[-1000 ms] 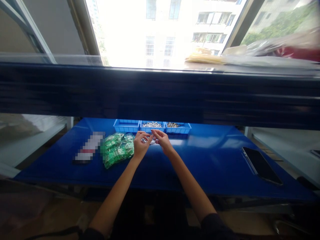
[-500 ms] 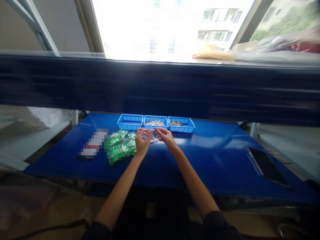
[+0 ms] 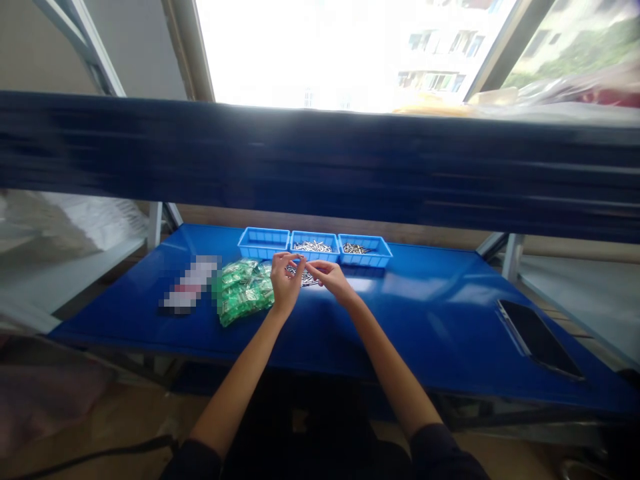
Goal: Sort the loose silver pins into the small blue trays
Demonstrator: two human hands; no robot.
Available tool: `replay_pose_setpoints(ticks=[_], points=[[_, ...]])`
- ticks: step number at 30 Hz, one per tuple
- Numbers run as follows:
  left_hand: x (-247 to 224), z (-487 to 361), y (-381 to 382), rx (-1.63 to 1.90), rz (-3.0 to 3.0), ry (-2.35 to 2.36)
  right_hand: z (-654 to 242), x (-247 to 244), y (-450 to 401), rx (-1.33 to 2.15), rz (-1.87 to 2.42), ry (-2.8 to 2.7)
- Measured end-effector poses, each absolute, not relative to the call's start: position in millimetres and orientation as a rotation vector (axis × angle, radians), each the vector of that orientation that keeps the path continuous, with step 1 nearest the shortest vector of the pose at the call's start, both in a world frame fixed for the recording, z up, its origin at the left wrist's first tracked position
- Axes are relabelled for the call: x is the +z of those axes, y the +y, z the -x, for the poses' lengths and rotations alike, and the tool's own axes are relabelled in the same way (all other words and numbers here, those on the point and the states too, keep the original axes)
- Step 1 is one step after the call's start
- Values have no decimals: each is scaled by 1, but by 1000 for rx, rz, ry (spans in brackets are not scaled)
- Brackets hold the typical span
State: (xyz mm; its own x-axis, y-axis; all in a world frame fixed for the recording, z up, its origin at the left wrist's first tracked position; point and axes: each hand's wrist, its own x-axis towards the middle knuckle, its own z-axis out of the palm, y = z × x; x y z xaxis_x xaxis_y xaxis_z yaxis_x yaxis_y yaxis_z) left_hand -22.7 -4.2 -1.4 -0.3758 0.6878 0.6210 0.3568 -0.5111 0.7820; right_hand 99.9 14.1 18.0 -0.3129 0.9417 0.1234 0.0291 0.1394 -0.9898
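Here — left hand upright, right hand slanted leftward — near metal pins.

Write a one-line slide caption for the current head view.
Left hand and right hand, fingertips close together, beside green packets and before three blue bins on a blue table.

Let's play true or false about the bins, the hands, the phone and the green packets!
1. Three bins stand in a row. True.
2. The left hand is nearer the green packets than the right hand. True.
3. The phone lies left of both hands. False: the phone lies right of them.
4. The green packets sit inside a bin. False: they lie on the table.
5. Metal pieces lie in the middle bin. True.
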Motion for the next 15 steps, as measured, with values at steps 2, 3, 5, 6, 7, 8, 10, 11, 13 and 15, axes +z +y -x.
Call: replay_pose_setpoints(ticks=[2, 3, 5, 6, 7, 8, 10, 11, 13, 15], points=[[-1, 22, -5, 2003, -1617, 1359, -97, 20, 11, 1339, 937, -1615], [-1, 22, -6, 2010, -1635, 1347, -96, 20, 10, 1343, 914, -1641], [0, 21, -7, 2016, -1674, 1328, -96, 21, 10, 1325, 874, -1662], [0, 21, -7, 2020, -1688, 1319, -96, 20, 11, 1309, 862, -1656], [0, 20, -8, 2025, -1697, 1310, -96, 20, 12, 1289, 856, -1645], [1, 20, -8, 2031, -1704, 1301, -97, 20, 13, 1267, 855, -1630], [2, 20, -9, 2043, -1714, 1284, -98, 20, 14, 1219, 864, -1600], [2, 20, -10, 2047, -1718, 1276, -98, 20, 14, 1196, 869, -1588], [2, 20, -11, 2051, -1728, 1265, -98, 20, 14, 1174, 868, -1580], [2, 19, -11, 2059, -1736, 1259, -98, 20, 13, 1179, 848, -1591]])
